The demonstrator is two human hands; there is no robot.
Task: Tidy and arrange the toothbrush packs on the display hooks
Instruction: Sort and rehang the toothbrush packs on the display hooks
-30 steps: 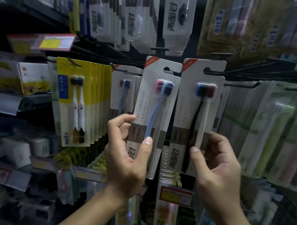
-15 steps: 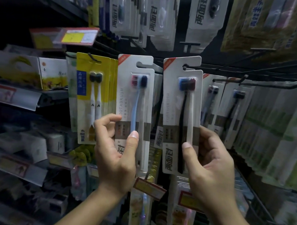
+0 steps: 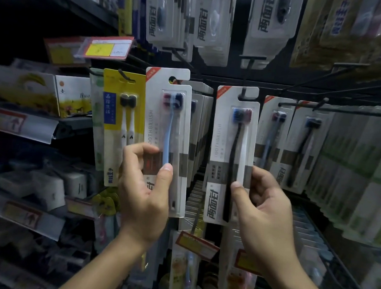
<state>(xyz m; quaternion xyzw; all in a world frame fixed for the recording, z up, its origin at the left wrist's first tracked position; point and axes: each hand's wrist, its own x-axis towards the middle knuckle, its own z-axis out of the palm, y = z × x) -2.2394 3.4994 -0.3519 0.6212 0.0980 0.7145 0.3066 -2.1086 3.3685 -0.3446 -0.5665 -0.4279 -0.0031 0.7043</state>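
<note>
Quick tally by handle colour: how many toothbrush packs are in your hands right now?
Blue-handled pack, gripped by the left hand: 1
Black-handled pack, gripped by the right hand: 1
Total in hand: 2
The black-handled pack's hang hole sits at a hook; the blue-handled pack's top is by the next row of packs, though I cannot tell whether it is hooked.
</note>
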